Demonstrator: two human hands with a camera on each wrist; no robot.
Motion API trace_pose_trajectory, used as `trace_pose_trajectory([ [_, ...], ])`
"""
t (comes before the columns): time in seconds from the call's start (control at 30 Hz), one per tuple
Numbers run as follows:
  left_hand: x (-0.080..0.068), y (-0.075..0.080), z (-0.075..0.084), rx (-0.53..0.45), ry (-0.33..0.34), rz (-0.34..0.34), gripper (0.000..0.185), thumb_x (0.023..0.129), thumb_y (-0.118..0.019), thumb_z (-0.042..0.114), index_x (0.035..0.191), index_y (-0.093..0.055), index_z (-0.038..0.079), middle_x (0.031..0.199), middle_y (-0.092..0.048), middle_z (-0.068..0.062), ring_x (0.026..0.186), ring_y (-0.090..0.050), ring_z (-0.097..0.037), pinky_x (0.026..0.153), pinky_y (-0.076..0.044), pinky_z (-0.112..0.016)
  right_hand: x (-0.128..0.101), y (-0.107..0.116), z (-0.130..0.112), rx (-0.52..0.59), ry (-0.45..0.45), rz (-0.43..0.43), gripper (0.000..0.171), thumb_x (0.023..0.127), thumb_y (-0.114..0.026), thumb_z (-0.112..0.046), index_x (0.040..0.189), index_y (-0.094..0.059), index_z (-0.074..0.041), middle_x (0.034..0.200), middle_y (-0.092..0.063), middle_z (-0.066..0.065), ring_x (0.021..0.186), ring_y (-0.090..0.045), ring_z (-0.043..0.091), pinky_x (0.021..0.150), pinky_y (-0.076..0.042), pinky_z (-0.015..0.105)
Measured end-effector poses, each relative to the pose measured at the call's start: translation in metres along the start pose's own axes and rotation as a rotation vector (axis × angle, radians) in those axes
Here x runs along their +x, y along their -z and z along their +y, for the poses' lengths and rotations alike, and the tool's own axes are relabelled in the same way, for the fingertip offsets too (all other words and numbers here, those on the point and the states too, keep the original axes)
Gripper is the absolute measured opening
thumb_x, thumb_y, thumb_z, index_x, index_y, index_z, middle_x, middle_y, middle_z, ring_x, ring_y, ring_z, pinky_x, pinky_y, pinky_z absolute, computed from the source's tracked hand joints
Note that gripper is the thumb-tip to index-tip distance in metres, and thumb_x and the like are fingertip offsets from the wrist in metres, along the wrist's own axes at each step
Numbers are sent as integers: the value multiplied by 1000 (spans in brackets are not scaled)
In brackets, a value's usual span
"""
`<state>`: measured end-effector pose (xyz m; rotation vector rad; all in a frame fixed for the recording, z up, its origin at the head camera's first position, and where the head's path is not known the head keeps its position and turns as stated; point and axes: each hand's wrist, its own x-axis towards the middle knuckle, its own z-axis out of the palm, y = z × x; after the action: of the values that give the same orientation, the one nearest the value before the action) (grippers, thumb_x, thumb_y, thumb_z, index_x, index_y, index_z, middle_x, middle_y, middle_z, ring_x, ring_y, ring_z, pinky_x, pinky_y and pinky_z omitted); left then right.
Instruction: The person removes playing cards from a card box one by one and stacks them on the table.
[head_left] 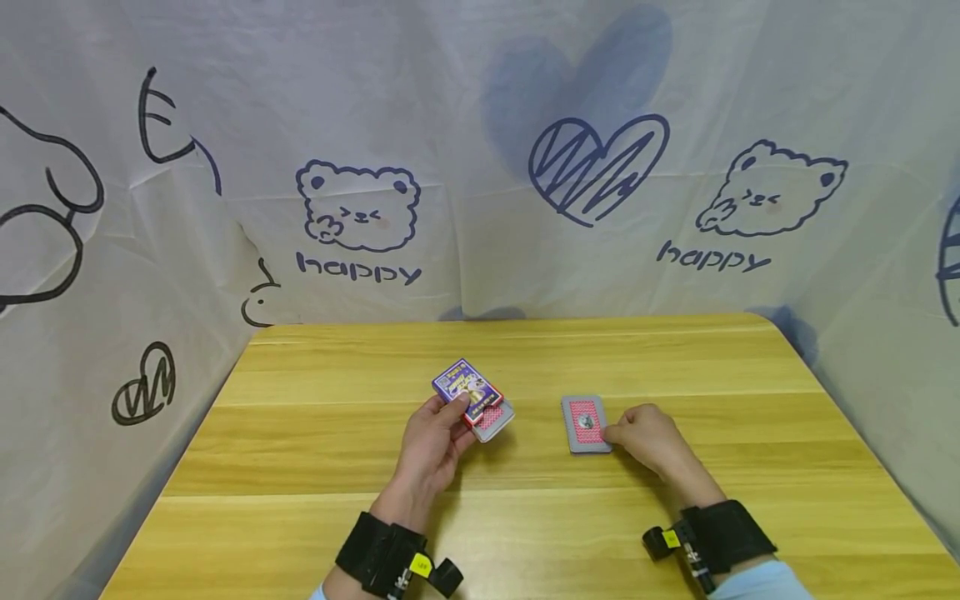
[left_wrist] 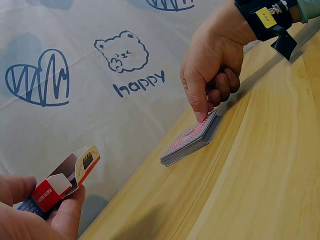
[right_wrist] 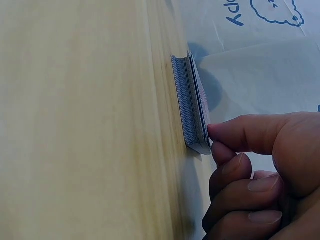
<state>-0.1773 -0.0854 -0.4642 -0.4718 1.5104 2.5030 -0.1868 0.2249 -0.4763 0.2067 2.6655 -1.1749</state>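
Observation:
My left hand (head_left: 431,442) holds a purple and red playing-card box (head_left: 465,387) above the table, thumb on its printed face. A red-patterned card back (head_left: 492,422) shows at the box's near end, and the left wrist view shows the box's end flap (left_wrist: 88,165) folded open. To the right, a stack of playing cards (head_left: 585,423) with red-patterned backs lies face down on the table. My right hand (head_left: 652,437) pinches the stack's near right corner between thumb and index finger (right_wrist: 224,152), the other fingers curled. A few top cards sit slightly offset from those below.
The wooden table (head_left: 315,467) extends around both hands. White cloth (head_left: 480,275) with drawn bears and hearts hangs behind its far edge and along both sides. Each wrist wears a black strap (head_left: 727,533) with a small camera.

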Motion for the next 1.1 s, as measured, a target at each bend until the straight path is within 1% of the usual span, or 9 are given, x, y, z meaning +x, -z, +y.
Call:
trace_pose_trajectory([
  [0.13,0,0,0,-5,5,1,42,110,-59,17,148,-51,3,123,-74,-15,98,-76,-19,83,-66,-31,-1,0,0,4,6,2,40,89,-74,-19,59,-49,-12,57,-36,-5,53,-34,12,51,-25,24],
  [0.33,0,0,0,-15,-1,-9,43,109,-59,17,148,-51,0,120,-75,-15,96,-77,-19,80,-66,-30,-2,2,-2,12,20,0,40,92,-72,-20,60,-50,-12,57,-38,-5,53,-35,12,51,-26,24],
  [0.43,1,0,-1,-8,2,-8,42,109,-60,16,147,-52,0,117,-76,-13,94,-76,-18,79,-66,-29,-4,2,-6,18,45,11,40,95,-71,-21,61,-51,-12,57,-38,-4,54,-35,13,51,-26,24],
  [0.53,2,0,-3,5,-2,-22,43,109,-60,15,147,-51,-1,114,-77,-12,92,-76,-17,76,-65,-27,-8,-1,-13,28,95,32,38,98,-70,-23,65,-55,-9,59,-39,-4,55,-35,13,51,-27,24],
  [0.6,1,-1,-5,13,0,-33,44,109,-61,16,147,-50,-2,113,-77,-12,90,-76,-17,74,-65,-26,-11,-4,-20,52,134,47,37,99,-69,-22,67,-56,-7,60,-37,-4,56,-34,13,51,-26,24],
  [0.7,0,-1,-8,18,7,-43,45,108,-62,15,148,-50,-3,112,-77,-12,90,-77,-17,73,-65,-26,-17,-13,-30,108,184,51,31,100,-68,-20,74,-62,-5,62,-42,-4,57,-35,13,51,-27,23],
  [0.83,-1,-3,-12,33,17,-59,46,108,-62,16,148,-49,-3,113,-77,-12,91,-76,-17,74,-65,-28,-25,-27,-42,195,233,36,28,102,-68,-20,81,-65,-3,64,-47,-2,56,-37,12,51,-30,23],
  [0.9,-2,-4,-13,41,18,-71,46,108,-62,17,147,-49,-4,114,-77,-12,92,-76,-17,76,-65,-28,-28,-33,-48,229,256,37,27,102,-70,-19,81,-66,-3,64,-48,-2,56,-39,12,52,-32,23],
  [1.1,-3,-6,-14,55,27,-90,48,108,-63,19,148,-49,-3,115,-77,-12,93,-76,-17,78,-65,-29,-34,-50,-60,298,275,51,22,99,-73,-15,83,-70,0,68,-55,-2,59,-44,10,53,-37,21],
])
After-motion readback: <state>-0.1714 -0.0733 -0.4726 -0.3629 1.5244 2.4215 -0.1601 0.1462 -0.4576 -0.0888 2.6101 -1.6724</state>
